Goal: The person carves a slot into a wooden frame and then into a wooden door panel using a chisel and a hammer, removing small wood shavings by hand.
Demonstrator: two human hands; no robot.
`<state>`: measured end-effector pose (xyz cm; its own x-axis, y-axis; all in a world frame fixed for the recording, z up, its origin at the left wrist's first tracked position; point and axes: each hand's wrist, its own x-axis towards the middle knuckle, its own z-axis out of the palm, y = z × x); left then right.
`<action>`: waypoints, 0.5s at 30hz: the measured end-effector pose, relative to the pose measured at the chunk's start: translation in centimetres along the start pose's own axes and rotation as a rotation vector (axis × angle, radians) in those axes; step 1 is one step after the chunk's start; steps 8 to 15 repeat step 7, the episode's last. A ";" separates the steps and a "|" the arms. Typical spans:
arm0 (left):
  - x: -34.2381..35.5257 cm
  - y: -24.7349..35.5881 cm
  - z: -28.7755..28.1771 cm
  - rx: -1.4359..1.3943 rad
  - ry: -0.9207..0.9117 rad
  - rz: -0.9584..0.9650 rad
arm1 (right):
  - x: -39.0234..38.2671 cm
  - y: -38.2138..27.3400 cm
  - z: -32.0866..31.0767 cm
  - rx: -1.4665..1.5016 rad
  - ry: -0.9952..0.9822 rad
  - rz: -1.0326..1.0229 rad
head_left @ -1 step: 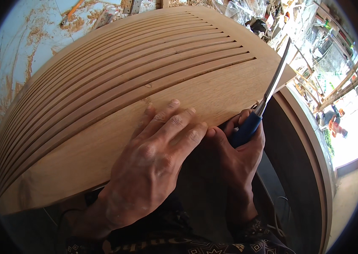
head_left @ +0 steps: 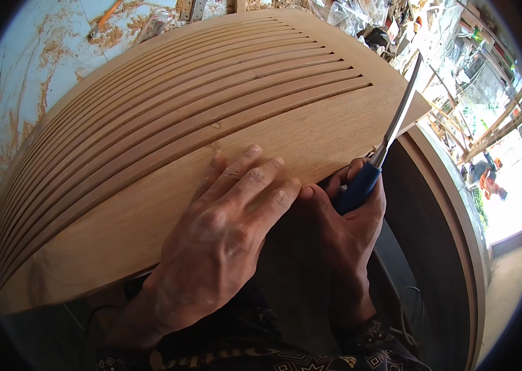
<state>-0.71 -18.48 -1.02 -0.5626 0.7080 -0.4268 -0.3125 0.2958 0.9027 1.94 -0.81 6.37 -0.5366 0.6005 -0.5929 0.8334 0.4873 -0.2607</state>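
A large wooden panel (head_left: 329, 133) with a row of long parallel slots lies tilted before me. My left hand (head_left: 211, 238) rests palm down on its plain near border, fingers stretched out over the wood. To the right, my right hand (head_left: 357, 238) is closed round the blue handle of a chisel (head_left: 380, 154). The long metal blade points up and away, above the panel's right end. My right thumb is close to the panel's near edge, beside my left fingertips. Some of the right fingers are hidden behind the handle and the edge.
A dark wooden frame (head_left: 449, 210) with a raised lip curves along the right. Wood shavings and an orange-handled tool (head_left: 106, 17) lie on the pale surface at far left. Clear plastic wrapping (head_left: 353, 13) and clutter sit behind the panel. Another person (head_left: 489, 179) is far off right.
The chisel's blade has tipped very slightly to the left. Both hands stay where they were, and the panel appears still.
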 end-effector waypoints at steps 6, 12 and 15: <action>-0.3 0.2 -0.4 0.103 -0.028 0.099 | -0.1 0.8 -0.3 0.090 0.023 -0.026; -0.3 0.0 -0.3 0.123 -0.033 0.118 | -0.2 1.5 -0.3 0.110 0.021 -0.040; -0.3 0.0 -0.3 0.123 -0.033 0.118 | -0.2 1.5 -0.3 0.110 0.021 -0.040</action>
